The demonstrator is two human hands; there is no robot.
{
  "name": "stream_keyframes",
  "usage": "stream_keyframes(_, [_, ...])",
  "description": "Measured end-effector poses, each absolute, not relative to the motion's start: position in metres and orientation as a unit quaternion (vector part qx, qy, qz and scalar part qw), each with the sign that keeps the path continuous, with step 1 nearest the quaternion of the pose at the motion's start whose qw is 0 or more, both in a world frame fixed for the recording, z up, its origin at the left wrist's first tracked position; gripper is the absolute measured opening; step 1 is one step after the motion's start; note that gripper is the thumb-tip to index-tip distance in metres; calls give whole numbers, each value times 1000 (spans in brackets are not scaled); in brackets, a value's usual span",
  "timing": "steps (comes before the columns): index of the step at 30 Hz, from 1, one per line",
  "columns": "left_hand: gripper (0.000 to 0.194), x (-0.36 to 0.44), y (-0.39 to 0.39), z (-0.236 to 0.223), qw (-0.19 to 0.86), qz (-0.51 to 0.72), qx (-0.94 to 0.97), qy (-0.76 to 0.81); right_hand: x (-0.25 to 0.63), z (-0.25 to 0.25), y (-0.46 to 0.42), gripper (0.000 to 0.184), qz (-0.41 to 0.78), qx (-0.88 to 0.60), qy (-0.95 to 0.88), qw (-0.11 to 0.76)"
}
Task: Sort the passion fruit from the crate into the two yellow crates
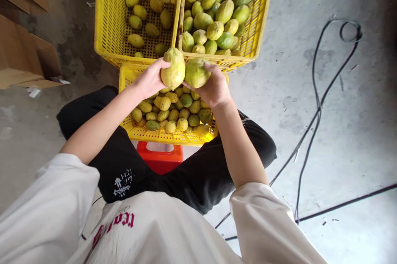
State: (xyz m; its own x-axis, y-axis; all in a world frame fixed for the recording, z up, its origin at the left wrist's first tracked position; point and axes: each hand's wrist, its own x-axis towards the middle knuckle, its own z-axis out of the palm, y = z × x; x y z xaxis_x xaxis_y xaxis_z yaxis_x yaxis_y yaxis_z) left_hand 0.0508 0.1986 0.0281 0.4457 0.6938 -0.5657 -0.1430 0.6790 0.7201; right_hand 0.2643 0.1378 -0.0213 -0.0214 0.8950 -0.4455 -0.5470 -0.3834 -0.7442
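Observation:
My left hand (151,78) is closed around a yellow oval fruit (173,68), perhaps a lemon or a small melon. A greener fruit (197,73) of the same sort sits in my right hand (216,86), its thumb on the upper side. Both fruits are side by side, touching or nearly so, above the near yellow crate (173,139). That crate holds many similar yellow and green fruits (170,126). Beyond it stand a left yellow crate (107,11) with several fruits on its floor and a right yellow crate (263,11) heaped with green-yellow fruits.
A red plastic stool (161,160) shows between my legs. Cardboard boxes (23,46) stand at the left. Black cable (319,106) lies looped across the concrete floor (297,69) on the right.

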Motion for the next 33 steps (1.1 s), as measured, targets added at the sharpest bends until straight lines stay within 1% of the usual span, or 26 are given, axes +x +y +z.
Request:
stream_keyframes(2, [24, 48, 199, 24, 788, 283, 320, 444, 269, -24, 140, 63, 694, -454, -200, 521])
stream_keyframes(3, [21, 46, 200, 23, 783, 292, 326, 442, 271, -24, 141, 63, 694, -450, -209, 521])
stream_keyframes(7, [26, 42, 201, 20, 774, 293, 318, 462, 273, -22, 143, 71, 695, -445, -243, 509])
stream_keyframes(12, [26, 40, 204, 16, 753, 303, 328, 484, 268, -17, 139, 65, 689, -456, -251, 504])
stream_keyframes(15, [36, 39, 204, 8, 747, 305, 348, 477, 265, -19, 136, 69, 699, -451, -239, 502])
stream_keyframes(19, [64, 40, 202, -3, 748, 290, 354, 480, 260, -27, 134, 69, 699, -436, -238, 515])
stream_keyframes(21, [68, 43, 199, -4, 750, 284, 348, 485, 258, -28, 134, 68, 686, -437, -246, 528])
stream_keyframes(23, [60, 45, 198, -1, 757, 277, 340, 485, 257, -29, 133, 68, 664, -454, -257, 535])
stream_keyframes(26, [37, 48, 197, 6, 774, 252, 321, 484, 257, -30, 133, 71, 652, -479, -271, 522])
stream_keyframes(27, [36, 48, 197, 9, 777, 244, 317, 487, 258, -31, 133, 70, 656, -482, -268, 515])
stream_keyframes(30, [51, 46, 199, 13, 766, 242, 319, 504, 262, -36, 136, 66, 676, -479, -232, 509])
stream_keyframes(31, [51, 45, 200, 12, 761, 246, 321, 507, 265, -38, 138, 64, 683, -473, -223, 510])
stream_keyframes(33, [44, 42, 202, 10, 759, 255, 325, 503, 269, -40, 141, 62, 692, -458, -225, 510])
